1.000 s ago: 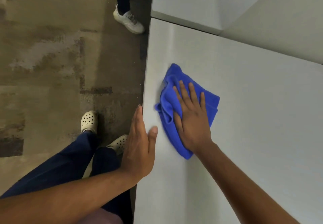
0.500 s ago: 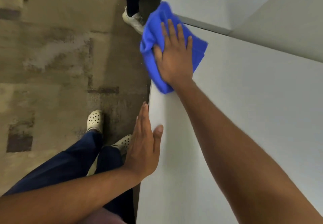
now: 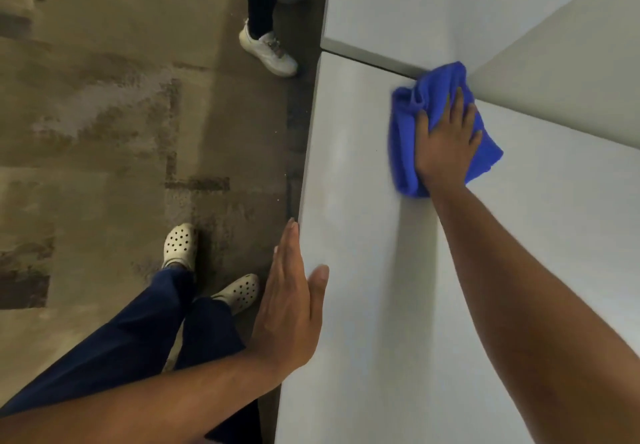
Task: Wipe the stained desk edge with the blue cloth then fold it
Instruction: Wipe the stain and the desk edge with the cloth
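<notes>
floor (image 3: 104,114): left half of frame, mottled brown carpet with darker patches.
clogs (image 3: 180,244): lower left-centre, pale perforated pair on carpet, below navy trouser legs (image 3: 138,339).
white sneaker (image 3: 268,50): top centre, second person's foot, dark trouser leg above, just beside desk's left side.
left hand (image 3: 289,301): lower centre, flat and unclenched, fingers together along desk edge, thumb spread onto desktop; held nothing.
desk (image 3: 363,270): right half of frame, pale grey top, left edge running top to bottom at centre.
second desk (image 3: 398,3): top right-centre, butted against first desk, dark seam between.
blue cloth (image 3: 403,125): upper right, bunched on desktop near the seam, well in from left edge, touching divider base.
right hand (image 3: 445,142): upper right, palm down, pressed flat on blue cloth, fingers spread slightly, not clenched.
divider panel (image 3: 571,62): far upper right, grey, curved top.
</notes>
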`<state>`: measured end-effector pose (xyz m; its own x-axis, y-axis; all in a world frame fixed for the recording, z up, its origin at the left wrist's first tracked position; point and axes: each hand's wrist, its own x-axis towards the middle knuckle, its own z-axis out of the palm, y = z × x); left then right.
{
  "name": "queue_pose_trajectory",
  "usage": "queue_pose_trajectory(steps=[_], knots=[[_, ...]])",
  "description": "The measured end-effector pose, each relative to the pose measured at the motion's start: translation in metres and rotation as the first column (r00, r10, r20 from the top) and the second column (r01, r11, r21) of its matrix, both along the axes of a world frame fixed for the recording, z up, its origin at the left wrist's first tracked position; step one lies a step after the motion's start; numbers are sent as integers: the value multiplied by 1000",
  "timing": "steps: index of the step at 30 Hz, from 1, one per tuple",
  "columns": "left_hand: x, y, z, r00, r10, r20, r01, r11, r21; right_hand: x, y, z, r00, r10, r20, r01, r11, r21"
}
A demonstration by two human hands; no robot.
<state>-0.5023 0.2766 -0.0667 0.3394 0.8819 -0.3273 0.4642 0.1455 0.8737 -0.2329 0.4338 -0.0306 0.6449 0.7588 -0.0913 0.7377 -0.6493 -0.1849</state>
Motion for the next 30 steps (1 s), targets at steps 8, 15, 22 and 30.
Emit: queue_pose_trajectory(steps=[8, 15, 22, 30], knots=[[-1, 0, 1, 999, -24, -23, 24, 1000, -10, -121, 50, -16, 923, 376, 84, -374, 927, -36], [-2, 0, -3, 1000, -17, 1, 17, 1000, 23, -81, -78, -10, 754, 652, -78, -654, 757, 8], [-1, 1, -8, 998, -60, -24, 60, 998, 12, -24, -94, -10, 279, 957, -82, -954, 267, -134], [5, 33, -9, 963, 124, 238, -112, 992, -62, -65, -6, -4, -290, 956, -49, -931, -293, -216]])
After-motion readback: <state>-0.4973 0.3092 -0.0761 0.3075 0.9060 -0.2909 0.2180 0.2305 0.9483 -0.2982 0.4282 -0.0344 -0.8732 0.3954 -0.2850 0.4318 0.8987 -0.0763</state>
